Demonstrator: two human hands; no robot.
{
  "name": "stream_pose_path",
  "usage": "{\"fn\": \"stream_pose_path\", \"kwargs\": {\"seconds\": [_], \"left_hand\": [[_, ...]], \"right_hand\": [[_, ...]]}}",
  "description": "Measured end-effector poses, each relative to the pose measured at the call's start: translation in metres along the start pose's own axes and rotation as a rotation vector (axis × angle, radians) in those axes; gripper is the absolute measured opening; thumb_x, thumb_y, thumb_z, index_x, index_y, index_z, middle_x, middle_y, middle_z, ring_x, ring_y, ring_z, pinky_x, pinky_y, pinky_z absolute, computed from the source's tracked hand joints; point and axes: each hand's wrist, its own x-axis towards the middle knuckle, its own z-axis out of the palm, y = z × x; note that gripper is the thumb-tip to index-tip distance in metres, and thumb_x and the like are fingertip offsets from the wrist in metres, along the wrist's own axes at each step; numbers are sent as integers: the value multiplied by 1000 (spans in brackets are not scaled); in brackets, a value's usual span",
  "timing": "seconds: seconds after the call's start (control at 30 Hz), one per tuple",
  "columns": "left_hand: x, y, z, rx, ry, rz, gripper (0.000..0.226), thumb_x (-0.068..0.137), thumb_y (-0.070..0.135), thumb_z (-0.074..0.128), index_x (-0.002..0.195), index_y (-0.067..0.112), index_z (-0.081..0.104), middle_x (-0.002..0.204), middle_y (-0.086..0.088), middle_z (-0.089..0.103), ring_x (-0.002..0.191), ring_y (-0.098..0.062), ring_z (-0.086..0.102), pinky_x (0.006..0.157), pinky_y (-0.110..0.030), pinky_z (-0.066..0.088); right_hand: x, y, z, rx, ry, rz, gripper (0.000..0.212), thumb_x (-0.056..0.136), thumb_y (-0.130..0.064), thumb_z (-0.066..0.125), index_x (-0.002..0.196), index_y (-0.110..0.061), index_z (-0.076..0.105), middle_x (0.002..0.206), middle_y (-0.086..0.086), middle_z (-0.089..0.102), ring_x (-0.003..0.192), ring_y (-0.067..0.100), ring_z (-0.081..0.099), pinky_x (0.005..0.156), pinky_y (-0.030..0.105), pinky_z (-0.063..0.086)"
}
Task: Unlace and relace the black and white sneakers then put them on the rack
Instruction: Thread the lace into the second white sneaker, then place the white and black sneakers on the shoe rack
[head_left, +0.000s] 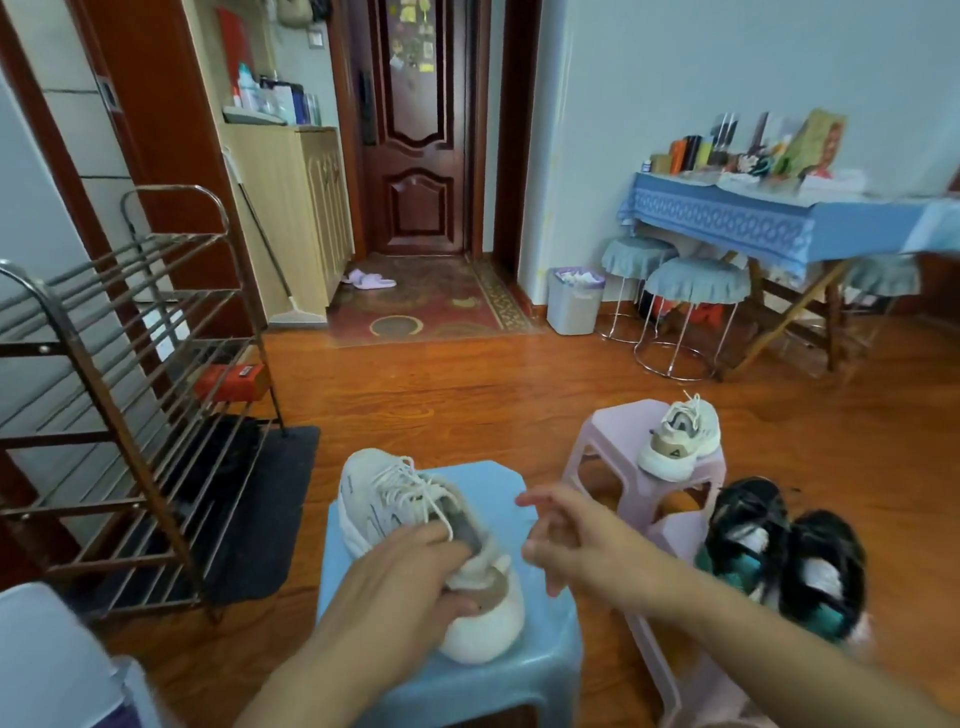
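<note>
Cream sneaker (415, 525) on blue stool (519, 670), pink stool (613, 452), black-and-white sneakers (784, 551), patterned blue tablecloth (737, 223).

Head view — forward and down, close over the stool (540, 665).

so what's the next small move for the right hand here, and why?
Probably bring the right hand to the lace on the white sneaker. The left hand already grips that sneaker near its collar on the blue stool; the right hand hovers beside it, apparently holding nothing, and the lace looks threaded.
</note>
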Motion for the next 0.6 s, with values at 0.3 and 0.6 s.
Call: {"fn": "stream_pose_path", "kwargs": {"seconds": [0.3,0.6], "left_hand": [[146,-15,-9,5,-45,-8,21,86,38,78,95,30,61,132,16,19,97,-16,55,88,-39,49],[242,-52,27,-148,-148,15,26,84,39,79,83,35,53,118,26,28,75,-8,59,72,-32,50]], "right_hand": [[137,147,-160,-673,471,583,52,94,-15,54,143,-8,40,149,13,36,128,35,50,103,46,48],[232,252,-237,-912,416,859,41,104,-15,42,139,6,48,144,23,51,131,37,51,106,41,43]]}}
